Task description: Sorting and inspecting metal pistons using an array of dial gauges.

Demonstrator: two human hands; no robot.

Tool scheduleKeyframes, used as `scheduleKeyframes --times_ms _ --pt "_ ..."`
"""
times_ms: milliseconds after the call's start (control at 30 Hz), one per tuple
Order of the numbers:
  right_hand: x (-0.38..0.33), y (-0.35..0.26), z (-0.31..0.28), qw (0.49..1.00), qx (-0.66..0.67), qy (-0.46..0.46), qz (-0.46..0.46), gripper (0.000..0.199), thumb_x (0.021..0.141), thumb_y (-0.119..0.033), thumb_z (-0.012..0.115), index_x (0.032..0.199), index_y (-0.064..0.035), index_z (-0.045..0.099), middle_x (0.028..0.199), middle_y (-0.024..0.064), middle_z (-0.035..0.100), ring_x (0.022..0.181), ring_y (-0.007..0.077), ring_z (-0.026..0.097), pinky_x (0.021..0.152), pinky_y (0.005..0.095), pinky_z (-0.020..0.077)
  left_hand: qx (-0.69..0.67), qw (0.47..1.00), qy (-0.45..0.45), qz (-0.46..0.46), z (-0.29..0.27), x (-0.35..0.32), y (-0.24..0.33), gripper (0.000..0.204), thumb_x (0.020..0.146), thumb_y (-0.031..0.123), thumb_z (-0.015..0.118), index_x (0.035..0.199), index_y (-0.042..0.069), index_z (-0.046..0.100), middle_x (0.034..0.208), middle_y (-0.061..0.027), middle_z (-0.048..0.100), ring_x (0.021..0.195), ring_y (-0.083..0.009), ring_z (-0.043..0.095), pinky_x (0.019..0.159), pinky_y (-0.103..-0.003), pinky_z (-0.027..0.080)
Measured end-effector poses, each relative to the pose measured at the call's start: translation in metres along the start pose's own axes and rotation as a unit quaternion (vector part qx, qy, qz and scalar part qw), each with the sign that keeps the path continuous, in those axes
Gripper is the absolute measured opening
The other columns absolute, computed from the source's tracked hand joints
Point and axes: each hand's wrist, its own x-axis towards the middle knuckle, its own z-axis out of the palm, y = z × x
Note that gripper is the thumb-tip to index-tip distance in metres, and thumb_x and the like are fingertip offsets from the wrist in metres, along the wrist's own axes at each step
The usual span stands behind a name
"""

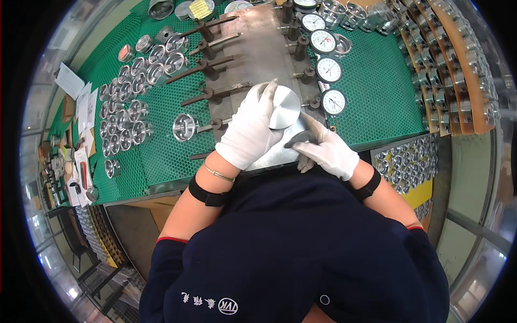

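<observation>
My left hand [250, 129], in a white glove, grips a piston [286, 107] with its smooth, flat round crown facing up. The piston is over the near end of a metal gauge plate [253, 64]. Close by on the right, my gloved right hand [329, 153] has its fingers closed around a dark, curved piece [300, 140] whose kind I cannot make out. Below the piston, a bright flat metal surface [274, 153] shows between my hands. Another piston [185, 127] lies to the left of my left hand.
Dial gauges [333, 102] line the plate's right side, and rods on posts [215, 94] stick out on its left. Many pistons [139, 83] stand on the green mat [371, 91]. Stacked piston trays [458, 70] rise at right; another piston tray [406, 161] sits below the table edge.
</observation>
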Motion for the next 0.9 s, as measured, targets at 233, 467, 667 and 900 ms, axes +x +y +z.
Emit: scheduleKeyframes --times_ms 233,467,667,900 --pt "0.004 0.009 -0.003 0.997 -0.062 0.017 -0.03 0.089 0.088 -0.028 0.07 0.154 0.0062 0.021 0.112 0.0234 0.066 0.1 0.0258 0.067 0.09 0.0317 0.0512 -0.001 1.0 0.016 0.016 0.003 -0.001 -0.002 0.088 0.071 0.011 0.076 0.147 0.001 0.034 0.137 -0.024 0.044 0.119 -0.044 0.052 0.1 -0.046 0.048" --pt "0.004 0.009 -0.004 0.998 -0.052 0.011 -0.028 0.09 0.087 -0.029 0.071 0.153 0.0068 0.022 0.12 0.0249 0.063 0.108 0.027 0.064 0.094 0.0315 0.0492 -0.009 1.0 0.013 0.006 0.003 0.0 -0.001 0.087 0.072 0.011 0.076 0.147 0.001 0.034 0.137 -0.0241 0.045 0.12 -0.0441 0.052 0.1 -0.046 0.048" --pt "0.004 0.011 -0.003 0.998 -0.059 0.016 -0.035 0.09 0.087 -0.031 0.071 0.153 0.0072 0.022 0.128 0.027 0.059 0.115 0.0288 0.061 0.099 0.0318 0.0468 -0.008 1.0 0.007 -0.009 0.002 0.001 0.001 0.087 0.071 0.011 0.076 0.147 0.0 0.034 0.137 -0.0241 0.045 0.121 -0.0436 0.051 0.1 -0.045 0.048" --pt "0.006 0.015 -0.004 0.996 -0.078 0.019 -0.05 0.092 0.086 -0.034 0.07 0.152 0.008 0.023 0.131 0.0292 0.058 0.12 0.0313 0.06 0.101 0.0324 0.0457 -0.008 1.0 0.004 -0.013 0.002 0.001 0.002 0.087 0.071 0.01 0.076 0.146 -0.001 0.035 0.137 -0.0242 0.045 0.121 -0.0435 0.051 0.101 -0.045 0.048"
